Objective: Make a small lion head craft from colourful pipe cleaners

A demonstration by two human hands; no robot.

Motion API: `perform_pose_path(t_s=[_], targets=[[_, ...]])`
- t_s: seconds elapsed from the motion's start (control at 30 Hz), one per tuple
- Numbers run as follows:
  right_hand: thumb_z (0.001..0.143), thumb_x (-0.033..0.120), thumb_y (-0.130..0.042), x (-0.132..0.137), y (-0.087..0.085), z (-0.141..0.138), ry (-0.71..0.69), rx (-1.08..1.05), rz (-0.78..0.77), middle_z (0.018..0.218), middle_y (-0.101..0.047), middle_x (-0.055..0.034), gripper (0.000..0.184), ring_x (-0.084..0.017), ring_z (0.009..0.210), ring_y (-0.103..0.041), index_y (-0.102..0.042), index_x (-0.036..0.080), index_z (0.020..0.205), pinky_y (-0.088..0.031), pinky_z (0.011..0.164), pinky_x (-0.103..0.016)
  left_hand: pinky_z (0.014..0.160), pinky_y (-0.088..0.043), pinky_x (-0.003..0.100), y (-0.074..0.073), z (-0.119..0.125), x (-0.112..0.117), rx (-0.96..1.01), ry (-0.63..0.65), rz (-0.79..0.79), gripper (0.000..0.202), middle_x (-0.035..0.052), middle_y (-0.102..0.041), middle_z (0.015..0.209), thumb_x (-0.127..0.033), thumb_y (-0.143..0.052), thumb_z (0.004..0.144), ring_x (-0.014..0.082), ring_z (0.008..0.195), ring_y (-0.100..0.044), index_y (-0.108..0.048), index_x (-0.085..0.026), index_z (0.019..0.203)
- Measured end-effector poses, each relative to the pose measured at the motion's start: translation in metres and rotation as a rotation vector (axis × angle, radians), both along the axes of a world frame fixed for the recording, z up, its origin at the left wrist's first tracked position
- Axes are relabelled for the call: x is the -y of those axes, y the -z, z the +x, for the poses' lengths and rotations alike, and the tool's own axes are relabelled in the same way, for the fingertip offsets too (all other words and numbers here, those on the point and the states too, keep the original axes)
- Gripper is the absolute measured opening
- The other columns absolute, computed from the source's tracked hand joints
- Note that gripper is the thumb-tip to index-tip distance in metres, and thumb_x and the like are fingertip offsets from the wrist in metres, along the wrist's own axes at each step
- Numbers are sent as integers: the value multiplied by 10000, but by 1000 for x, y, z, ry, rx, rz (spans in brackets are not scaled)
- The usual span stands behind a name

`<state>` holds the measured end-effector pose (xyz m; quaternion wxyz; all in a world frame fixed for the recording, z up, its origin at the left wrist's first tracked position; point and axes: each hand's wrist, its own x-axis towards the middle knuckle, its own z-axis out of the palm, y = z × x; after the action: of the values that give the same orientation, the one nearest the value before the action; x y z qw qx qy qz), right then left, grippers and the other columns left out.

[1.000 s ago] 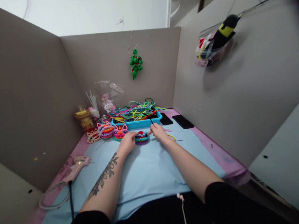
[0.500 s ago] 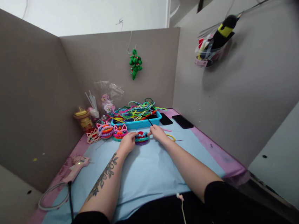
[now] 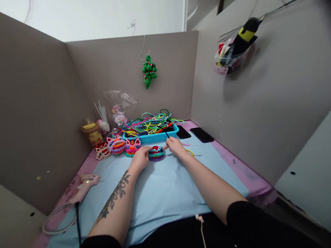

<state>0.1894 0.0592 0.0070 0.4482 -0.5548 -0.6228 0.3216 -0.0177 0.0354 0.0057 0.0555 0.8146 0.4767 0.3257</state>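
A small rounded pipe-cleaner figure (image 3: 156, 153) in teal, red and purple sits on the blue cloth between my hands. My left hand (image 3: 140, 158) is closed on its left side, fingertips at the upper edge. Over on the right, my right hand (image 3: 175, 146) pinches a thin black stick (image 3: 163, 131) that slants up to the left; its exact kind is too small to make out. One right fingertip reaches the figure's right side. Two finished-looking fuzzy figures with pink ears, a purple-orange one (image 3: 116, 145) and a pink-orange one (image 3: 132, 147), stand to the left.
Behind my hands is a blue tray (image 3: 151, 138) heaped with colourful pipe cleaners. Two dark phones, one (image 3: 202, 135) farther right, lie beside it. A pink glue gun (image 3: 85, 188) with its cable rests at left, near a lidded cup (image 3: 92, 135). Grey partitions (image 3: 134, 76) enclose the table.
Both hands stay almost in place around the figure. The black stick in my right hand shifts very slightly; the camera view moves a little.
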Motion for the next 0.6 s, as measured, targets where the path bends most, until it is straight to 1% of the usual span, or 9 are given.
perform_pose_path(t_s=[0.1, 0.37, 0.6], targets=[[825, 326, -351, -1, 0, 1, 4, 23, -4, 628, -676, -5, 217, -125, 539, -508, -459, 203, 682, -370, 532, -219, 946, -456, 340, 1, -1, -2, 0, -8, 3, 429, 69, -656, 1103, -67, -383, 766, 191, 1036, -588, -650, -168, 1087], [833, 323, -362, 6, -3, -6, -71, 30, -33, 681, -691, -2, 203, -111, 501, -470, -447, 206, 690, -344, 487, -212, 955, -450, 336, 4, -1, -3, 0, 11, 9, 413, 65, -656, 1102, -84, -404, 765, 192, 1032, -592, -653, -180, 1080], [827, 324, -364, 1, -1, 1, 13, 47, -18, 642, -678, -4, 202, -123, 527, -494, -457, 206, 691, -357, 513, -221, 949, -455, 329, 4, -2, -2, -13, 9, -1, 405, 64, -654, 1105, -96, -395, 779, 190, 1024, -595, -651, -172, 1084]])
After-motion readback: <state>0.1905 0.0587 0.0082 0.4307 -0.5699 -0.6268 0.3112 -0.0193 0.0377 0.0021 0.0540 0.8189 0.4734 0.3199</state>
